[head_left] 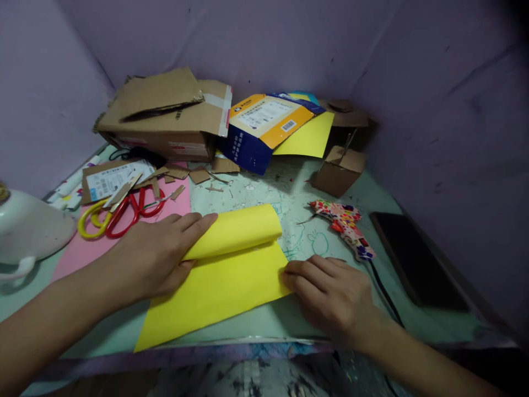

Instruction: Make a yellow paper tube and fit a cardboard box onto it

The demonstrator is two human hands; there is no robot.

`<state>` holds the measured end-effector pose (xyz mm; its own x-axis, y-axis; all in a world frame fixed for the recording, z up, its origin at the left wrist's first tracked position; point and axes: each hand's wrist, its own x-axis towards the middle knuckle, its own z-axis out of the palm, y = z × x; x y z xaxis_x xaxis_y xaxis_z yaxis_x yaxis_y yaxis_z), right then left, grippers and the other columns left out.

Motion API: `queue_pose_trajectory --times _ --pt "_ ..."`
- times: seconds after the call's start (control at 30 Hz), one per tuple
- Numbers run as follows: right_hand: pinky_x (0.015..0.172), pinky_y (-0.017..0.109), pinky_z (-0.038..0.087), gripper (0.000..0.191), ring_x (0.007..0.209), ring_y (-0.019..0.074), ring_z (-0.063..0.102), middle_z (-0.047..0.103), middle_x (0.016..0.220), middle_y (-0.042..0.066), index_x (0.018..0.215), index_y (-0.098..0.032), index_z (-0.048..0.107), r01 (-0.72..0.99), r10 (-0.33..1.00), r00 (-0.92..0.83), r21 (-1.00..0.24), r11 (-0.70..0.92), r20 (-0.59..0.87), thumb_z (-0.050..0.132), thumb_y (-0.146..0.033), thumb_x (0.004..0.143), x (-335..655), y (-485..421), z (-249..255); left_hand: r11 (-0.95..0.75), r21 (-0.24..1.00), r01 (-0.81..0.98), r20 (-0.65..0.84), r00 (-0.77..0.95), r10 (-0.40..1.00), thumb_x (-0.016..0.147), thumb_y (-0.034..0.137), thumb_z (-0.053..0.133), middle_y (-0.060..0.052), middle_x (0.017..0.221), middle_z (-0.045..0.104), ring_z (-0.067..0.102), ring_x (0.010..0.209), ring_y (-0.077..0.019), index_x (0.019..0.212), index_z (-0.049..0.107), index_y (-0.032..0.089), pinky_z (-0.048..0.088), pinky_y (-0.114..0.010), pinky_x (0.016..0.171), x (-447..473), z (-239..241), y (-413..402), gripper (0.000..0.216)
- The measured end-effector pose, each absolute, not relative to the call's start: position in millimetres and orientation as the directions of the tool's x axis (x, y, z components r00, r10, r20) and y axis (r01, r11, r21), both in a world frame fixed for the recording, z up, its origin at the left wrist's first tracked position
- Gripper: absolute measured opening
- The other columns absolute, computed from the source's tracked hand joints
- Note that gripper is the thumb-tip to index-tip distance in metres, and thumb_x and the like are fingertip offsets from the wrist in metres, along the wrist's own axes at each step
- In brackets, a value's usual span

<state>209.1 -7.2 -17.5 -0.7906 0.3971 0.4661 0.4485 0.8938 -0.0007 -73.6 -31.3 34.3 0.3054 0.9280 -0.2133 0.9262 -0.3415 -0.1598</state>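
Observation:
A sheet of yellow paper [219,295] lies near the table's front edge, its far part curled over into a loose roll. My left hand [167,251] grips the rolled part at its left end, with the thumb below and the fingers on top. At the sheet's right edge, my right hand [330,292] has its fingers bent and pinched on the paper near the corner. Just beyond that hand lies a flower-patterned glue gun [345,226], its black cord trailing toward the table edge. Red-handled scissors [124,218] and a yellow-handled pair [88,223] rest to the left on pink paper [82,251].
A cardboard box [161,116] and a blue and orange carton [264,124] stand at the back. A small cardboard block [341,168] is at back right. A dark phone [415,259] lies at right, a white pitcher [35,226] at left. Cardboard scraps [200,175] are scattered behind the paper.

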Motion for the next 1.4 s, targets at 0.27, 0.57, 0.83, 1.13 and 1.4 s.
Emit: queue_pose_trajectory --times 0.27,0.57,0.83,1.13,1.4 --pt "0.057 0.029 0.041 0.016 0.063 0.0154 0.061 0.073 0.081 0.003 0.085 -0.019 0.061 0.468 0.423 -0.723 -0.063 0.881 0.546 0.052 -0.007 0.081 208 -2 -15 -0.345 -0.138 0.929 -0.208 0.313 0.927 0.073 0.019 0.046 -0.012 0.136 0.050 0.053 0.114 -0.0294 0.141 0.028 0.018 0.054 -0.039 0.066 -75 34 -32 0.071" --pt "0.060 0.020 0.052 0.019 0.076 0.0137 0.071 0.073 0.085 0.006 0.088 -0.021 0.054 0.424 0.560 -0.553 -0.371 0.826 0.616 0.044 -0.005 0.083 197 10 -21 -0.351 -0.147 0.925 -0.208 0.318 0.925 0.074 0.019 0.048 -0.013 0.136 0.048 0.054 0.113 -0.0311 0.141 0.028 0.017 0.054 -0.041 0.067 -75 36 -32 0.070" --pt "0.087 0.043 0.050 0.016 0.102 0.0216 0.064 0.070 0.104 0.012 0.087 -0.022 0.047 0.332 0.532 -0.509 -0.416 0.847 0.677 0.045 -0.007 0.084 177 31 -20 -0.348 -0.135 0.928 -0.219 0.315 0.924 0.074 0.019 0.048 -0.014 0.137 0.047 0.054 0.113 -0.0313 0.141 0.028 0.019 0.054 -0.039 0.066 -74 37 -32 0.070" --pt "0.083 0.042 0.051 0.015 0.093 0.0202 0.064 0.068 0.092 0.007 0.088 -0.022 0.050 0.202 0.670 -0.358 -0.646 0.736 0.651 0.049 -0.008 0.085 156 41 -30 -0.366 -0.025 0.930 -0.223 0.352 0.909 0.081 0.027 0.047 -0.011 0.140 0.045 0.054 0.115 -0.0308 0.145 0.022 0.022 0.051 -0.040 0.079 -83 38 -26 0.069" --pt "0.082 0.038 0.052 0.015 0.090 0.0193 0.066 0.070 0.088 0.003 0.086 -0.023 0.056 0.113 0.775 -0.256 -0.778 0.618 0.578 0.053 -0.008 0.084 149 43 -37 -0.402 0.262 0.877 -0.226 0.461 0.858 0.085 0.028 0.047 -0.006 0.152 0.028 0.034 0.134 -0.0245 0.148 0.010 0.026 0.032 -0.039 0.108 -103 30 -21 0.073"
